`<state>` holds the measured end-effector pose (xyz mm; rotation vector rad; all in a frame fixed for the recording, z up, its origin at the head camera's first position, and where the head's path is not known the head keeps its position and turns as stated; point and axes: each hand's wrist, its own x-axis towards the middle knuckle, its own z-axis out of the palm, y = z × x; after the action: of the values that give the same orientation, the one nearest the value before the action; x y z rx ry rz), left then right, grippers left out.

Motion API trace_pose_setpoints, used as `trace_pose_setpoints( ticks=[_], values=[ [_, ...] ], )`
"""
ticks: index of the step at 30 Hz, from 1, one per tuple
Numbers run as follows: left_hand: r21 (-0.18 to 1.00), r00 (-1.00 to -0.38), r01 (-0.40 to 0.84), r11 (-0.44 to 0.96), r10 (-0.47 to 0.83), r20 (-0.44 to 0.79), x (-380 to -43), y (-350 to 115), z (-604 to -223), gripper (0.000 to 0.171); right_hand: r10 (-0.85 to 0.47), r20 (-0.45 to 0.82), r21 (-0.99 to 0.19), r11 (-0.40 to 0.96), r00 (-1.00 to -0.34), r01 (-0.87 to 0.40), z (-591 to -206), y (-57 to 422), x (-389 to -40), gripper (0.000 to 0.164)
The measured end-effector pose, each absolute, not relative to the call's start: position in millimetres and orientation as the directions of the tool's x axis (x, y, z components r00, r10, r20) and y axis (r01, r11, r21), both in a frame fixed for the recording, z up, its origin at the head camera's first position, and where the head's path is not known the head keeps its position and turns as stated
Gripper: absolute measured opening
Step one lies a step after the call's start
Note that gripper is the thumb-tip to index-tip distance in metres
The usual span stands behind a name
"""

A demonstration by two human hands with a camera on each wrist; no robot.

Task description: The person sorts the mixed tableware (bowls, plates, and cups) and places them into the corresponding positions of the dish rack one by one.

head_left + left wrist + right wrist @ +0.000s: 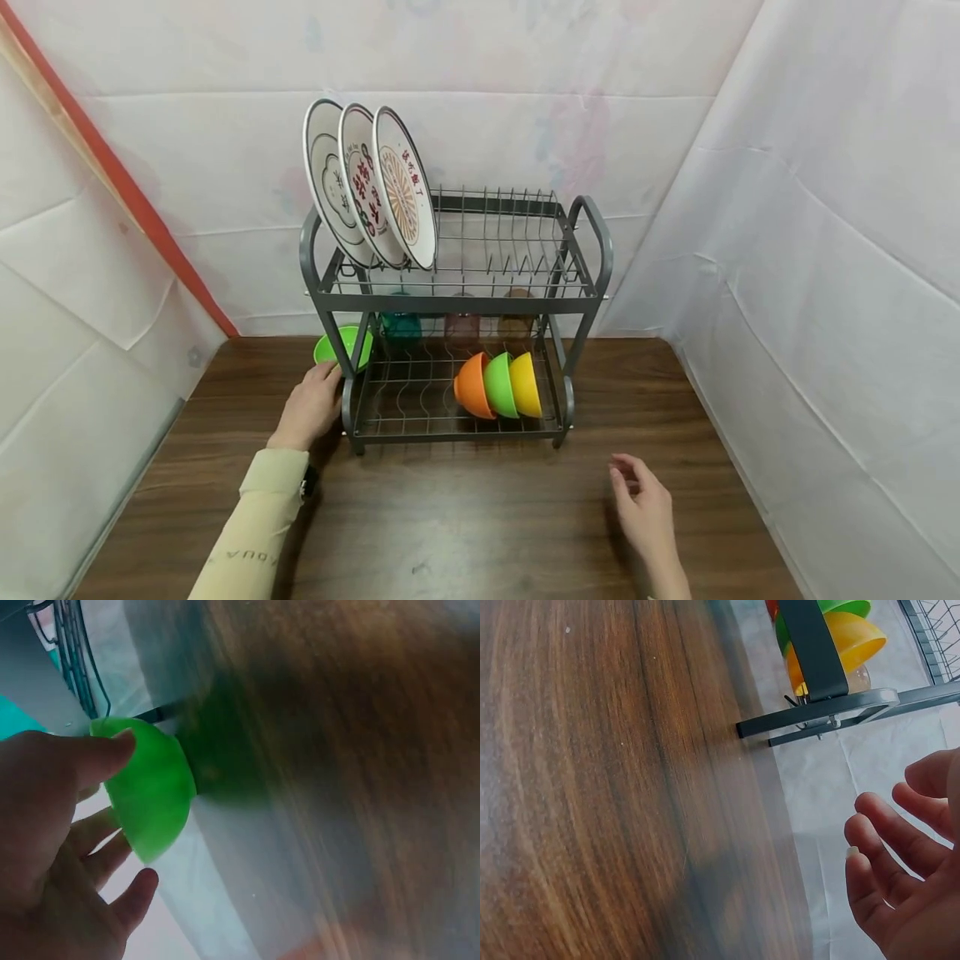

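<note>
My left hand [309, 406] is at the left side of the dish rack, at the near rim of a green bowl [347, 340]. In the left wrist view the thumb lies over the green bowl [154, 787] near its rim, and the fingers reach behind it. The bowl stands right side up, partly hidden behind the rack's left post. Over the table to the right of the rack, my right hand [641, 504] holds nothing, its fingers loosely bent. The right wrist view shows the fingers [892, 840] apart from the rack's frame.
A two-tier dish rack [457, 304] stands on the wooden table [465, 517]. Three plates [405, 187] lean upright in its top left. Below sit orange [472, 387], green [500, 387] and yellow [527, 387] bowls, with tinted cups [461, 325] behind. White sheets [810, 250] surround the table.
</note>
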<state>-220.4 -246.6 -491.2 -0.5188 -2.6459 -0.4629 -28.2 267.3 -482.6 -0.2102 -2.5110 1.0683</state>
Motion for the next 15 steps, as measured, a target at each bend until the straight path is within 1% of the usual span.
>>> trace_pose_setpoints(
  ticks=[6, 10, 15],
  values=[
    [0.194, -0.843, 0.386, 0.902, 0.26, 0.47, -219.9, -246.0, -492.3, 0.023, 0.296, 0.279, -0.715, 0.699, -0.913, 0.008, -483.7, 263.5, -25.8, 0.018],
    [0.199, -0.825, 0.386, 0.901, 0.241, 0.511, -217.4, -245.3, -490.9, 0.018, 0.271, 0.288, -0.719, 0.694, -0.918, -0.02, -486.2, 257.3, -25.0, 0.017],
    [0.25, -0.814, 0.399, 0.882, 0.215, 0.54, -212.6, -242.4, -491.9, 0.016, 0.21, 0.292, -0.751, 0.655, -0.933, -0.087, -490.5, 240.3, -23.9, 0.013]
  ],
)
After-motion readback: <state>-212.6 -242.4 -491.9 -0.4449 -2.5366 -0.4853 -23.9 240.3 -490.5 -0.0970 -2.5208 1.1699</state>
